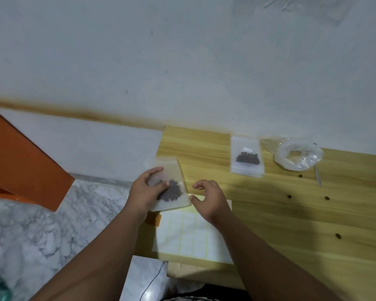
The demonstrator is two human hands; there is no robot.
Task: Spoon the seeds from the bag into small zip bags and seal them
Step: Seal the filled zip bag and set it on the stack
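Note:
My left hand (147,189) pinches a small clear zip bag (176,200) holding dark seeds (170,191), thumb on its front, fingers behind, near the wooden table's left edge. My right hand (207,197) is just right of this bag with loosely curled fingers; its thumb tip is at the bag's lower right corner and nothing is in its grip. A second small zip bag with seeds (246,158) lies on a stack of empty zip bags (248,171) further back. The larger clear plastic bag (297,155) sits crumpled at the back right, with a thin spoon handle (318,175) beside it.
A white label sheet (191,235) lies on the wooden table (291,224) under my hands. Several loose seeds (289,196) dot the table to the right. An orange box (24,161) stands left on the marble floor. A wall rises behind.

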